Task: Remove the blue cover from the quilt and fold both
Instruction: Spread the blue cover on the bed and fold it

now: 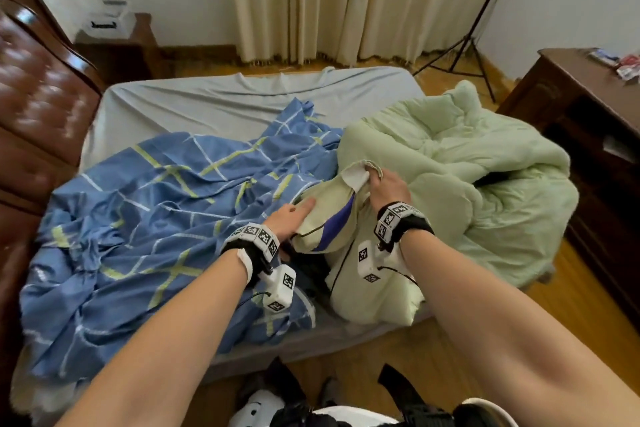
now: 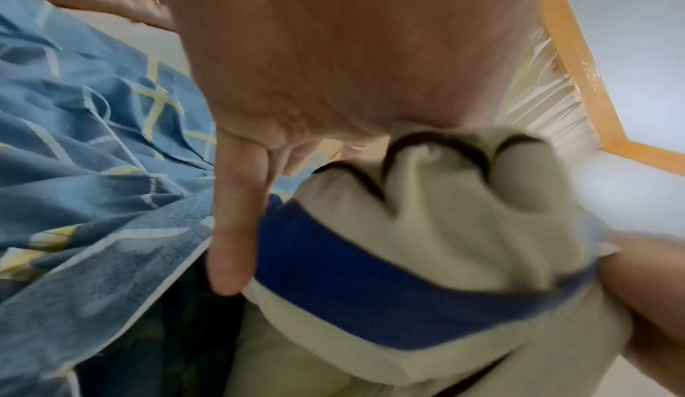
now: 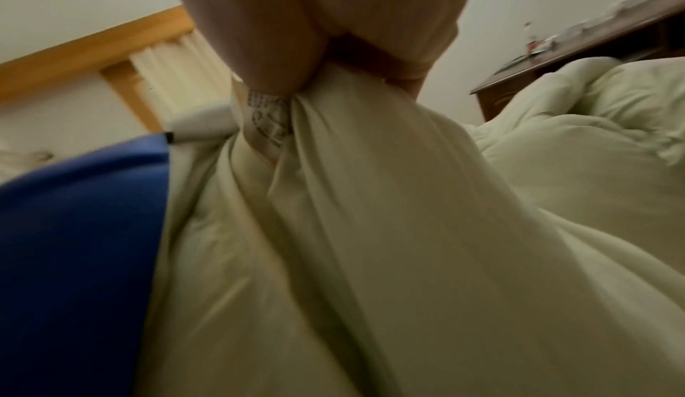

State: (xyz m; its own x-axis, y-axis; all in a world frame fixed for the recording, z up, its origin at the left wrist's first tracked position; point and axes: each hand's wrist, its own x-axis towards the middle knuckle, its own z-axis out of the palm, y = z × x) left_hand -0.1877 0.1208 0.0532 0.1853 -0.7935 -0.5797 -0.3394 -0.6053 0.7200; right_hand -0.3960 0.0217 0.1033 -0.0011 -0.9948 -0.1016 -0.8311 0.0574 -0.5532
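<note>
Quilt [image 1: 467, 163]: mostly out, heaped right of blue cover [image 1: 138, 218] on bed [image 1: 207, 97]. Right hand [image 1: 389, 185] clenched on bunched quilt corner; left hand [image 1: 289, 218] flat, fingers [image 2: 233, 227] straight against quilt. Last tail runs leftward into cover mouth; right hand better placed to pull.

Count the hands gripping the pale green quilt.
1. The right hand bunches the pale green quilt at its labelled corner; the left hand rests straight-fingered against it.

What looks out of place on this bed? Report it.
Nothing damaged or spilled. The green quilt is bunched at the right edge and hangs over it; the blue cover lies crumpled. The right hand grips the quilt's corner.
</note>
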